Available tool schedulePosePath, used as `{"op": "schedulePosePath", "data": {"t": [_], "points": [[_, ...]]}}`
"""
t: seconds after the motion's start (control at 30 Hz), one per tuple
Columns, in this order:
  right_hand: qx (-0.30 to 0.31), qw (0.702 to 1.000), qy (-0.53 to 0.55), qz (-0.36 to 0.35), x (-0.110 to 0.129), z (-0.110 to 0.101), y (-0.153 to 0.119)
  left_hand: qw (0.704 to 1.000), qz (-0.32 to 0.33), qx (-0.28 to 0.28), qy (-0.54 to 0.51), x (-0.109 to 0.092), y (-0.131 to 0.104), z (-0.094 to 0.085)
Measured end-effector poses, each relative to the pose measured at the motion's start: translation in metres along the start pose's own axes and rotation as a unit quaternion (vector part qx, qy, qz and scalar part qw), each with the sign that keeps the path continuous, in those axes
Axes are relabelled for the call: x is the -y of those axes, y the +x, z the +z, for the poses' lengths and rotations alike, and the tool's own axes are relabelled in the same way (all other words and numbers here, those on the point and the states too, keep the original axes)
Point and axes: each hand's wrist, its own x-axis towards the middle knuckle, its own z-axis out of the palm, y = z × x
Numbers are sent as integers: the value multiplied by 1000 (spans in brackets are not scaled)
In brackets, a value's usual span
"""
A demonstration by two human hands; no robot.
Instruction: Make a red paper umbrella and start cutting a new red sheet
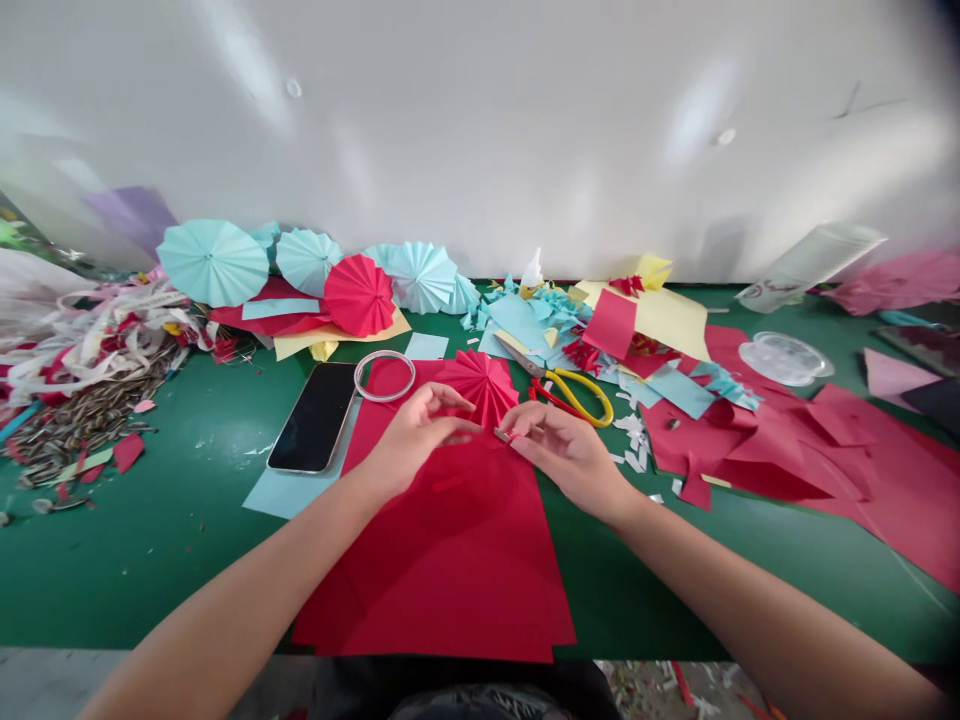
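Observation:
A pleated red paper fan [484, 385] stands at the far end of a stack of red paper sheets [450, 540]. My left hand [420, 435] is at the fan's left side, its thumb and forefinger apart with nothing visible between them. Opposite it, my right hand [566, 455] pinches a small pale strip [507, 436] close to the fan's lower edge. Just behind my right hand lie scissors [574, 390] with yellow and red handles. A roll of tape [385, 376] rests on the red sheets beyond my left hand.
A phone [313, 415] lies on light blue paper left of the stack. Finished pleated rosettes [214, 262] line the white wall. Metal pieces and ribbons [97, 370] are heaped at left. Paper scraps and red sheets [795, 450] cover the right, near a clear plastic lid [786, 358].

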Motion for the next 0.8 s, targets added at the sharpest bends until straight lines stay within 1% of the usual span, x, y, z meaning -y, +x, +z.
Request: {"op": "schedulePosePath", "data": {"t": [0.07, 0.13, 0.2, 0.27, 0.3, 0.33, 0.37, 0.43, 0.5, 0.57, 0.63, 0.7, 0.73, 0.77, 0.8], "points": [[-37, 999, 14, 20, -1, -1, 1, 996, 50, -50, 53, -2, 5, -7], [-72, 997, 20, 37, -3, -1, 2, 984, 108, -84, 118, -4, 9, -16], [-90, 995, 21, 47, -6, -1, 2, 962, 162, -108, 193, -6, 13, -27], [-98, 994, 21, 52, -9, -2, 3, 927, 198, -125, 294, -10, 15, -38], [-101, 993, 20, 53, -10, -2, 3, 904, 205, -111, 359, -11, 16, -42], [-104, 993, 17, 53, -11, -2, 4, 874, 211, -82, 431, -13, 16, -47], [-107, 993, 12, 50, -12, -2, 4, 841, 211, -39, 496, -14, 17, -51], [-114, 992, -6, 44, -12, -2, 5, 784, 208, 41, 584, -15, 16, -56], [-120, 992, -22, 40, -12, -2, 5, 743, 201, 91, 632, -14, 16, -60], [-121, 991, -34, 43, -12, -2, 5, 720, 195, 111, 657, -11, 16, -61], [-119, 991, -45, 44, -13, -1, 5, 712, 193, 119, 665, -8, 16, -60], [-118, 991, -55, 42, -14, -1, 5, 721, 192, 123, 655, -6, 16, -58], [-119, 990, -59, 40, -14, -1, 5, 734, 191, 121, 641, -5, 15, -56], [-121, 990, -64, 38, -15, -1, 5, 754, 188, 116, 619, -6, 13, -53], [-123, 989, -71, 36, -15, -1, 5, 781, 182, 107, 588, -7, 11, -49]]}}
